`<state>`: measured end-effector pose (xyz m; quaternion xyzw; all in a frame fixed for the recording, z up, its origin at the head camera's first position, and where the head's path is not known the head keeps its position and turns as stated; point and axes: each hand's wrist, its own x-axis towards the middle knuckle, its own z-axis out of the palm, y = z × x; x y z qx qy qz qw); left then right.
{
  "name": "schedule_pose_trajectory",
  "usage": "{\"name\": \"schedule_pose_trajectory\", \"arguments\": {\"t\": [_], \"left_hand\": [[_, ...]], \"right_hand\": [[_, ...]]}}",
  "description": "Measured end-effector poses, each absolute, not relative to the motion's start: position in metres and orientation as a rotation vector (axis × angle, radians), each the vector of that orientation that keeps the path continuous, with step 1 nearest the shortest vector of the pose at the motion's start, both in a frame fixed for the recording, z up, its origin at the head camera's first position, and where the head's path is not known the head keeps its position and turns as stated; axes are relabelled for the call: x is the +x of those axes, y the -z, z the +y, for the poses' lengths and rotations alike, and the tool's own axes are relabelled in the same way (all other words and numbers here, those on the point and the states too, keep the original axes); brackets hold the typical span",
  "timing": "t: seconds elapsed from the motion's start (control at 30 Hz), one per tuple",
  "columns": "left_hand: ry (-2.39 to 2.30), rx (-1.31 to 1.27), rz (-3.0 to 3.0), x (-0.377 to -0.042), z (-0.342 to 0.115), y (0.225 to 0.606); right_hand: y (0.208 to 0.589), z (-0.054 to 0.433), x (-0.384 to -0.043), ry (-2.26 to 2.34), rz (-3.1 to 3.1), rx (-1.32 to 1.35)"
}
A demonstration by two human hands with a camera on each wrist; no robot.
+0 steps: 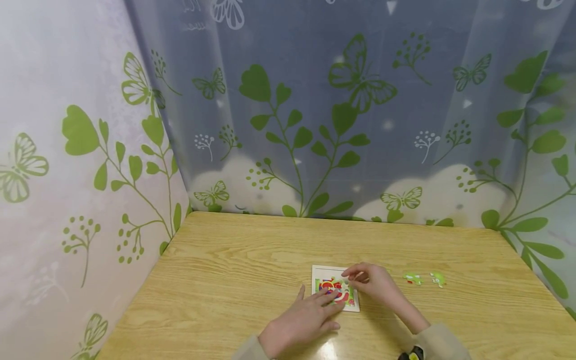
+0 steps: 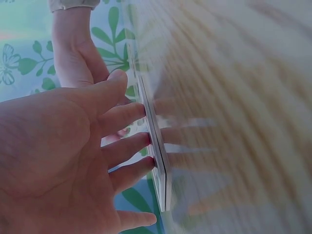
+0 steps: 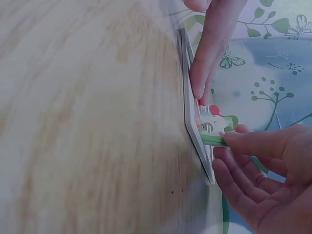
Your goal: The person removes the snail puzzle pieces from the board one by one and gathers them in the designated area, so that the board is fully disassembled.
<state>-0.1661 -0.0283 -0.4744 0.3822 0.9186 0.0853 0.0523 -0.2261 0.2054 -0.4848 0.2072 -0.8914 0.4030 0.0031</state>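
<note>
A white-framed jigsaw puzzle board with a colourful picture lies flat on the wooden table. My left hand rests its spread fingers on the picture; in the left wrist view the fingertips touch the board's top. Between thumb and fingers my right hand pinches a puzzle piece, green-edged with a white face-like print. In the right wrist view that piece is tilted up from the board, its lower edge at the picture. Part of the picture is hidden under the left hand.
Two loose green puzzle pieces lie on the table right of the right hand: one piece nearer, another piece farther off. Patterned curtains stand along the back and sides of the wooden table.
</note>
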Motion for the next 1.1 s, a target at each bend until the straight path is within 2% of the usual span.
{"name": "schedule_pose_trajectory", "arguments": {"t": [0.27, 0.7, 1.1], "left_hand": [[-0.263, 1.162, 2.792, -0.167, -0.029, 0.478], [-0.295, 1.154, 2.789, -0.167, -0.028, 0.477], [-0.283, 1.164, 2.794, -0.166, -0.028, 0.475]], "right_hand": [[0.49, 0.21, -0.228, -1.32, -2.827, 0.721], [0.484, 0.213, -0.23, -1.647, -2.777, 0.366], [0.479, 0.222, -0.226, -1.663, -2.754, 0.306]]}}
